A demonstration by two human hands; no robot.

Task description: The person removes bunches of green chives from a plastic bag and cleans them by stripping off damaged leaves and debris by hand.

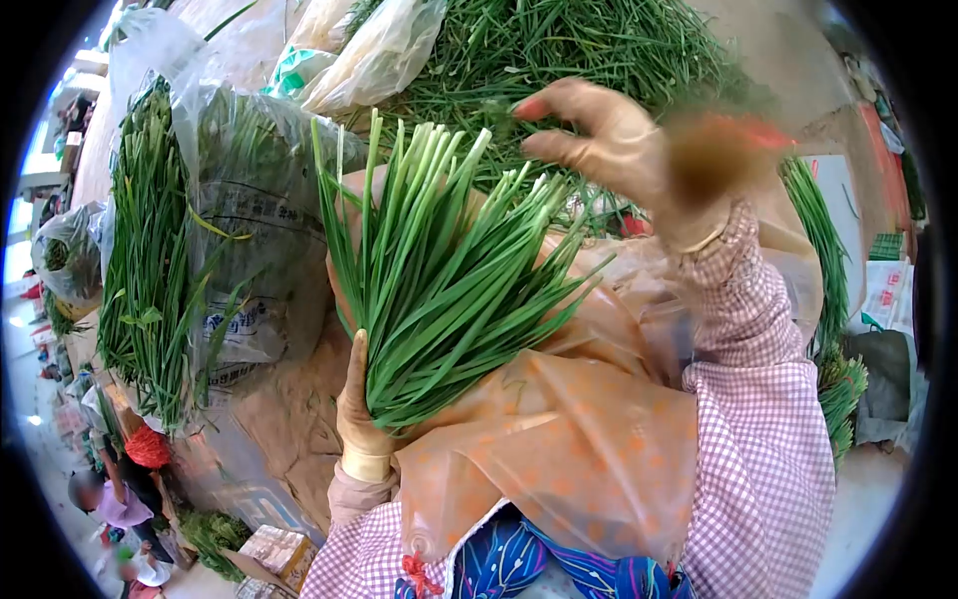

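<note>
My left hand [362, 414], in a pale glove, is closed around the lower, leafy part of a bunch of garlic chives [449, 270]. The stalks fan out over my lap, with their pale ends pointing away from me. My right hand [609, 150], gloved too and slightly blurred, is raised beyond the bunch at the right. Its thumb and forefinger are apart, with nothing visible between them, and one fingertip looks red. Behind that hand spreads a big heap of loose chives [589, 45]. An orange-tinted plastic apron [559, 429] covers my lap.
At left, a clear plastic bag [259, 230] of greens stands beside a tall chive bundle [150, 260]. Crumpled clear plastic [384, 65] lies by the heap. More chives [818, 250] are at right. Cardboard boxes [274, 559] and people [120, 499] appear at lower left.
</note>
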